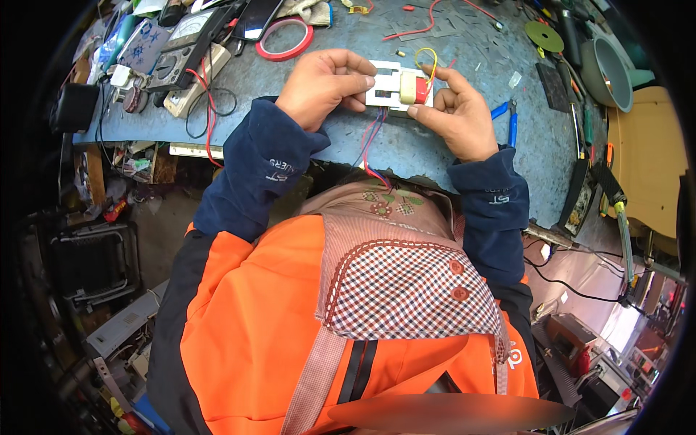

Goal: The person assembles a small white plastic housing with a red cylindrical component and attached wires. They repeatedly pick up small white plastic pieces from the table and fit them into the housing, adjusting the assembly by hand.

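Between both hands, over the near edge of the blue bench, is a small transformer-like part: a white flat frame (384, 81) with a pale yellow block (408, 88) and a red section (421, 90). My left hand (322, 88) pinches the frame's left end between thumb and fingers. At the right end, my right hand (460, 116) grips the part, with its thumb at the lower edge and fingers behind. A yellow wire (434, 59) loops up from the top. Red and dark wires (371, 138) hang below toward my apron.
Blue-handled cutters (512, 129) lie right of my right hand. Thin dark metal pieces (464, 32) and a red wire (433, 16) lie at the back. To the left are a red tape roll (309, 38) and an analog multimeter (165, 71). A grey bowl (596, 69) stands at right.
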`<act>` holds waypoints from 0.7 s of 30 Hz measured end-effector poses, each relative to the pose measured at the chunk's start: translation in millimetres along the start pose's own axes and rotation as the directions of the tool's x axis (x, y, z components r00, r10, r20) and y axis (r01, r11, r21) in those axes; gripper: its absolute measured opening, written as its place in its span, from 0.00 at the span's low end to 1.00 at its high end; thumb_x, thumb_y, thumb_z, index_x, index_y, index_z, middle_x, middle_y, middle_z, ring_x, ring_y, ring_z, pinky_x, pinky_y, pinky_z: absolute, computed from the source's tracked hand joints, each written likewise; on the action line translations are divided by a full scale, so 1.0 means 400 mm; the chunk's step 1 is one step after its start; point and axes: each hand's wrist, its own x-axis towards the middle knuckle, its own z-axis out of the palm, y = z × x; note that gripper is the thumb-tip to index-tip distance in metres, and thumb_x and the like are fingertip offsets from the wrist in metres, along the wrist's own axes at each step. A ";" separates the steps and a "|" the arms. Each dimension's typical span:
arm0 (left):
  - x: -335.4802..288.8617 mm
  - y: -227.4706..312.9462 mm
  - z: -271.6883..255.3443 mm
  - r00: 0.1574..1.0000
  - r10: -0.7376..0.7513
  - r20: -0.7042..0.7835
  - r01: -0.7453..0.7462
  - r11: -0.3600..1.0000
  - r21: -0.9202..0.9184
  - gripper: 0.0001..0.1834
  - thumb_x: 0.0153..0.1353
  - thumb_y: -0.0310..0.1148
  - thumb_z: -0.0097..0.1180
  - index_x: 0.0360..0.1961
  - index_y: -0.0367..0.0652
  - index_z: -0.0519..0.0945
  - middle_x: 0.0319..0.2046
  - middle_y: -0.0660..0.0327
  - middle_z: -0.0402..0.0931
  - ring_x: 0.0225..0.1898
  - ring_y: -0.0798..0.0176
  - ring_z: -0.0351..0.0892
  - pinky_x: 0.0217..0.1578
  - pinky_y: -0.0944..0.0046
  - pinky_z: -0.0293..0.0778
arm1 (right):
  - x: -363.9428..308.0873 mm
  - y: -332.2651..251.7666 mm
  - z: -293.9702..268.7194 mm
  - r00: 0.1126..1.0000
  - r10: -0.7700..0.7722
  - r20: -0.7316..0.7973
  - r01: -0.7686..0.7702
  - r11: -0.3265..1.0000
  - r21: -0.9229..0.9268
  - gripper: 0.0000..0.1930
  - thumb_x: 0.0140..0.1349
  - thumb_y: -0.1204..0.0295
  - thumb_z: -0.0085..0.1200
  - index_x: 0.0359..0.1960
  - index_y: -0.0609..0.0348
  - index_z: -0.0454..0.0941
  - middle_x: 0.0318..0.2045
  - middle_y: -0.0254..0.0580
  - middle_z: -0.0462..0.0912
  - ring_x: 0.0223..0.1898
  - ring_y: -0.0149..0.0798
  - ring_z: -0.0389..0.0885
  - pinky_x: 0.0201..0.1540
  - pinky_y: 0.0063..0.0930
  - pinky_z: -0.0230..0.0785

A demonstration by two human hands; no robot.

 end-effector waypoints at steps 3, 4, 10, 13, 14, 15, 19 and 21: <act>0.008 -0.001 -0.008 0.999 -0.010 0.034 0.010 1.000 -0.008 0.10 0.70 0.24 0.67 0.50 0.33 0.85 0.35 0.60 0.86 0.32 0.70 0.86 0.33 0.71 0.86 | -0.004 -0.015 0.008 1.000 0.021 -0.004 -0.021 1.000 0.004 0.36 0.61 0.82 0.72 0.72 0.67 0.72 0.22 0.21 0.69 0.24 0.19 0.64 0.29 0.19 0.52; 0.009 -0.001 -0.010 0.999 -0.015 0.043 0.016 1.000 -0.013 0.09 0.70 0.24 0.67 0.49 0.34 0.84 0.35 0.61 0.86 0.32 0.70 0.86 0.33 0.71 0.86 | -0.005 -0.017 0.009 1.000 0.021 -0.003 -0.021 1.000 -0.003 0.36 0.61 0.82 0.72 0.72 0.67 0.72 0.22 0.21 0.69 0.24 0.18 0.64 0.29 0.19 0.52; 0.012 0.012 -0.001 0.998 -0.032 0.047 0.033 0.999 -0.013 0.13 0.69 0.25 0.67 0.52 0.34 0.80 0.32 0.62 0.84 0.31 0.70 0.85 0.31 0.71 0.85 | -0.008 -0.028 0.009 0.999 0.034 0.002 -0.034 0.999 0.014 0.35 0.62 0.83 0.71 0.72 0.68 0.72 0.22 0.20 0.68 0.24 0.18 0.63 0.29 0.18 0.51; 0.021 0.013 0.001 0.999 -0.001 0.051 -0.002 0.999 0.051 0.15 0.69 0.25 0.67 0.52 0.33 0.78 0.31 0.62 0.84 0.29 0.71 0.85 0.30 0.72 0.84 | -0.011 -0.024 0.004 0.999 0.039 -0.002 -0.039 0.999 0.020 0.35 0.62 0.83 0.71 0.72 0.68 0.72 0.22 0.20 0.69 0.24 0.17 0.63 0.29 0.18 0.51; 0.022 0.017 0.003 0.998 -0.007 0.057 0.004 0.998 0.057 0.15 0.69 0.25 0.67 0.53 0.33 0.77 0.30 0.62 0.84 0.28 0.71 0.85 0.29 0.71 0.83 | -0.011 -0.022 0.002 0.999 0.035 0.002 -0.035 0.999 0.021 0.35 0.62 0.83 0.71 0.72 0.68 0.72 0.22 0.20 0.69 0.23 0.17 0.63 0.29 0.18 0.51; 0.022 0.022 0.006 0.998 -0.014 0.062 0.010 0.998 0.063 0.15 0.69 0.25 0.67 0.53 0.33 0.77 0.29 0.62 0.84 0.27 0.71 0.84 0.29 0.71 0.83 | -0.010 -0.020 0.000 0.999 0.032 0.005 -0.032 0.999 0.023 0.35 0.62 0.83 0.71 0.72 0.68 0.72 0.22 0.20 0.69 0.23 0.17 0.63 0.29 0.18 0.51; 0.023 0.029 0.008 0.999 -0.013 0.053 0.009 0.997 0.080 0.17 0.69 0.25 0.67 0.54 0.33 0.76 0.28 0.62 0.83 0.25 0.71 0.84 0.26 0.71 0.80 | -0.008 -0.022 0.000 0.999 0.042 0.008 -0.042 0.998 0.042 0.35 0.61 0.84 0.71 0.72 0.69 0.72 0.22 0.20 0.69 0.23 0.17 0.63 0.29 0.18 0.51; 0.024 0.027 0.008 0.998 -0.037 0.057 0.033 0.997 0.067 0.18 0.68 0.25 0.67 0.55 0.33 0.75 0.27 0.62 0.83 0.25 0.70 0.84 0.26 0.71 0.79 | -0.008 -0.024 0.001 0.999 0.043 0.008 -0.044 0.998 0.052 0.35 0.61 0.84 0.70 0.71 0.69 0.72 0.22 0.20 0.69 0.24 0.17 0.63 0.29 0.18 0.51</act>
